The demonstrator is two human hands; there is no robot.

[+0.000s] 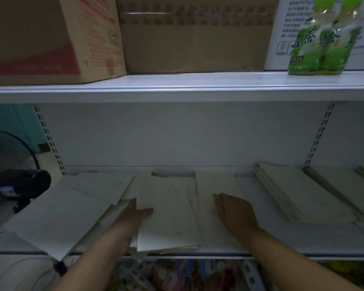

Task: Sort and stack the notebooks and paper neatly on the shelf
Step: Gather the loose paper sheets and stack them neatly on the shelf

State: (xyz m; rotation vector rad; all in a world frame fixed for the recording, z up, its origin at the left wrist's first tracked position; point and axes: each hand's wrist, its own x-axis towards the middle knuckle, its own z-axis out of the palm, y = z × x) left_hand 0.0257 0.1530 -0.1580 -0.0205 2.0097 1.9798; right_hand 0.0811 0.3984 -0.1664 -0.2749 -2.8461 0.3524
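Note:
Pale notebooks and loose sheets lie scattered on the white shelf (303, 244). My left hand (135, 217) grips the left edge of a cream notebook (168, 215) at the middle of the pile, thumb on top and fingers underneath. My right hand (235, 213) lies flat, fingers straight, on another pale notebook (216, 183) just to the right. A large white sheet (57, 219) sticks out over the shelf's front edge at the left. A squared stack of notebooks (298, 194) sits at the right.
The upper shelf (177, 89) carries cardboard boxes (51, 38) and a green tea bottle pack (322, 38). More stacked notebooks (345, 185) lie at the far right. A black fan (15, 183) stands left of the shelf. Colourful packets (187, 274) fill the level below.

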